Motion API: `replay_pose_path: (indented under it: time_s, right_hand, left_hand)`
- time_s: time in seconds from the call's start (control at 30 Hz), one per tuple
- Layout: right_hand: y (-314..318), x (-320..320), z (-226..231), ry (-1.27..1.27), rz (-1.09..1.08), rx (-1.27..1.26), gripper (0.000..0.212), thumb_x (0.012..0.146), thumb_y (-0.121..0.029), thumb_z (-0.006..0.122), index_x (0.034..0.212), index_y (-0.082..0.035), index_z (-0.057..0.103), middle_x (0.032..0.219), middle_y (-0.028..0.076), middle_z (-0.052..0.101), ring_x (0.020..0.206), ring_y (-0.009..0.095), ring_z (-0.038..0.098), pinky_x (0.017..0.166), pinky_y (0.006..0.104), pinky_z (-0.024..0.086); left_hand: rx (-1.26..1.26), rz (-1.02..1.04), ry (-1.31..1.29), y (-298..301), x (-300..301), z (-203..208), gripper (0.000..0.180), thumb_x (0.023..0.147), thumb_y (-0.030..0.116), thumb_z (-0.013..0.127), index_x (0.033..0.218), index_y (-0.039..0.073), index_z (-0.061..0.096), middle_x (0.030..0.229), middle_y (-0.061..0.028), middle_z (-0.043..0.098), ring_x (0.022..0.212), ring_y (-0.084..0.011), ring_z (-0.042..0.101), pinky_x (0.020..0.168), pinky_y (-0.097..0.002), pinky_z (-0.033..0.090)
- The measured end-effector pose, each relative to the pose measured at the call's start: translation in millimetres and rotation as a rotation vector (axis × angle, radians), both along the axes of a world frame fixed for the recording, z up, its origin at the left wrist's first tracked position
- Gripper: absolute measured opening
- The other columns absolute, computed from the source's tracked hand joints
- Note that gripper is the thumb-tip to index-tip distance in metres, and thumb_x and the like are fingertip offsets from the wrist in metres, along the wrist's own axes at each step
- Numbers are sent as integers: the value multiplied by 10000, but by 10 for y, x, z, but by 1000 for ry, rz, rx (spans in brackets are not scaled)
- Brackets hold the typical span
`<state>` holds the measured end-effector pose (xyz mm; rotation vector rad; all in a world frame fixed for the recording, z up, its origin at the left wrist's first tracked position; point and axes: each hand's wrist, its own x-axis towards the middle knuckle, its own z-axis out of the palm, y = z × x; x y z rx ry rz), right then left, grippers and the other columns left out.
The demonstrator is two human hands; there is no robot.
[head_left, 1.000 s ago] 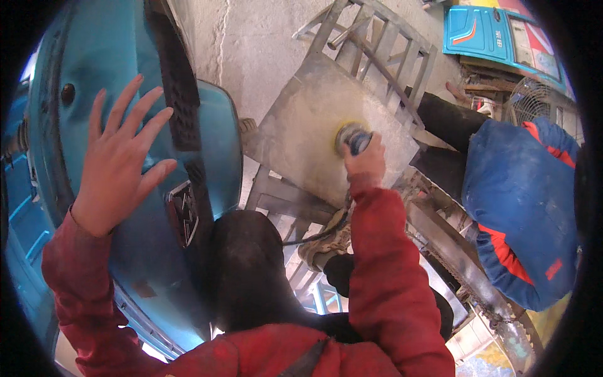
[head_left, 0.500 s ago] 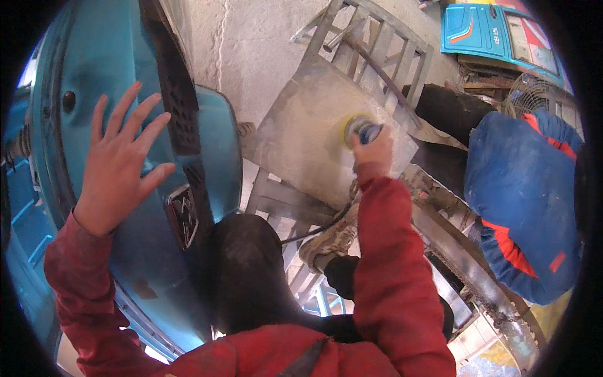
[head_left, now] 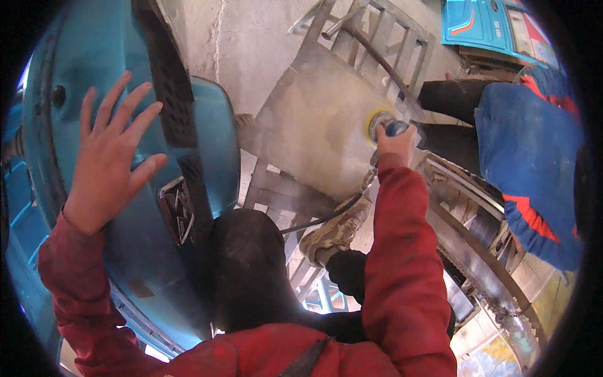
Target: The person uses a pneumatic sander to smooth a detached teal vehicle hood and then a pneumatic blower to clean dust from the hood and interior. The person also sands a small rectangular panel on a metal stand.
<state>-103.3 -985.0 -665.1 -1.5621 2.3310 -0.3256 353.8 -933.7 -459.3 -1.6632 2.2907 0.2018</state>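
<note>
My right hand (head_left: 398,147) is closed around a round power sander (head_left: 380,121) with a yellow-edged pad. The pad rests on a flat, dusty beige panel (head_left: 314,119), near its right side. A dark hose (head_left: 317,220) trails from the sander down past my shoe. On the left, my left hand (head_left: 112,160) has its fingers spread and holds nothing. It is over a blue vehicle body (head_left: 144,257) with a dark grille strip (head_left: 176,94) and a chrome emblem (head_left: 176,212); whether the palm touches the surface I cannot tell.
A slatted metal stand (head_left: 418,53) supports the panel. At the right crouches or sits another person in a blue and orange jacket (head_left: 527,157), legs close to the panel. A curved metal part (head_left: 483,257) lies at lower right, and a blue door (head_left: 477,28) at the far right.
The sander and my right hand have moved to the right across the panel, toward its right edge. My left hand remains spread over the blue body. The other person has shifted slightly.
</note>
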Motion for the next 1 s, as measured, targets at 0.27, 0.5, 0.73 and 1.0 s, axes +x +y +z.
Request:
replay_pose_path:
  time_s: [0.27,0.5,0.73,1.0]
  right_hand:
    - [9,104,-57,91,42,-39,747,730,-417,789,1259,-26,435,1085,278,634,1040,462,606,896,504,483]
    - [-76,113,-62,225,36,259,800,740,-434,763,1335,-45,396,1125,271,601,1057,472,595,893,518,489]
    - [-228,29,-34,104,25,105,762,735,-391,777,1282,11,432,1187,291,597,1126,439,582,947,498,461]
    - [-252,-26,-66,182,-15,137,800,714,-439,788,1301,-29,433,1175,246,624,1096,423,608,928,483,477]
  left_hand:
    - [-18,-15,-86,15,-9,-31,627,771,284,710,1349,105,548,1526,-89,381,1476,-313,226,1197,-569,103]
    - [-16,-7,-60,14,5,-30,646,762,290,722,1357,114,542,1530,-84,376,1476,-311,225,1198,-569,105]
    - [-11,-12,-27,33,10,-19,641,754,268,727,1349,110,546,1528,-80,378,1474,-309,230,1198,-565,116]
    - [-8,4,-15,21,-3,-21,653,740,246,747,1346,108,545,1530,-79,373,1474,-310,226,1200,-559,125]
